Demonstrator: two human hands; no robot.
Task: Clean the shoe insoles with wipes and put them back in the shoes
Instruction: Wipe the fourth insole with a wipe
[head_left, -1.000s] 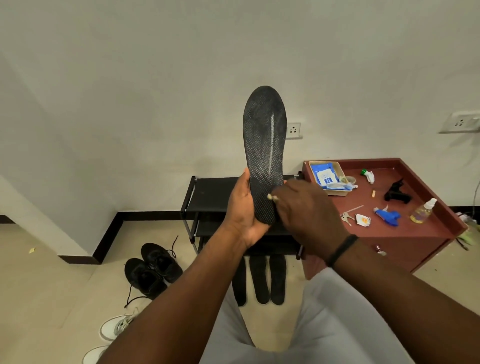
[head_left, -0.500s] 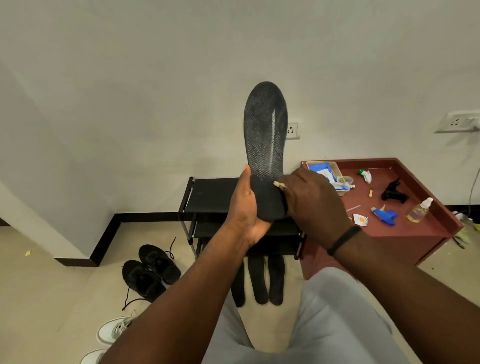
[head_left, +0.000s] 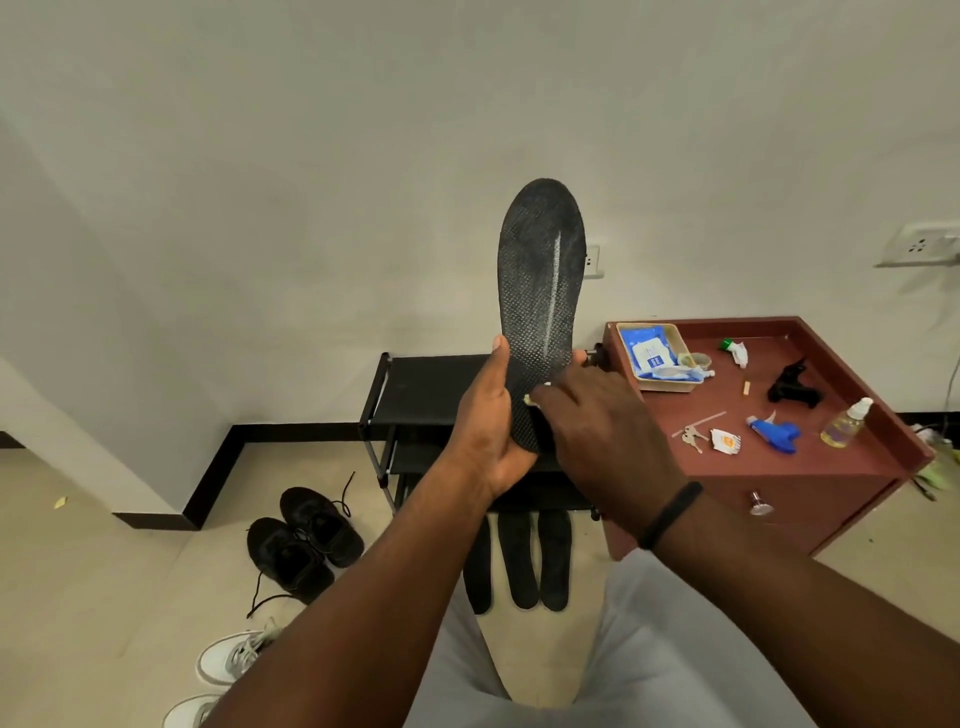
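Note:
My left hand (head_left: 491, 431) grips the heel end of a black textured insole (head_left: 540, 275), holding it upright in front of the wall. My right hand (head_left: 597, 431) presses a small whitish wipe (head_left: 532, 399) against the insole's lower part; most of the wipe is hidden under my fingers. Three more black insoles (head_left: 519, 561) lie on the floor in front of the rack. A pair of black shoes (head_left: 301, 540) sits on the floor to the left, and a pair of white sneakers (head_left: 228, 660) lies nearer to me.
A black shoe rack (head_left: 431, 384) stands against the wall. Right of it a red-brown cabinet (head_left: 810, 467) carries a tray with a blue wipes pack (head_left: 649, 353), keys, a blue sprayer head, a black object and a small bottle (head_left: 844, 423).
My right hand with the wipe has slid slightly down the insole toward the heel. The left hand keeps its hold, and the view has shifted a little.

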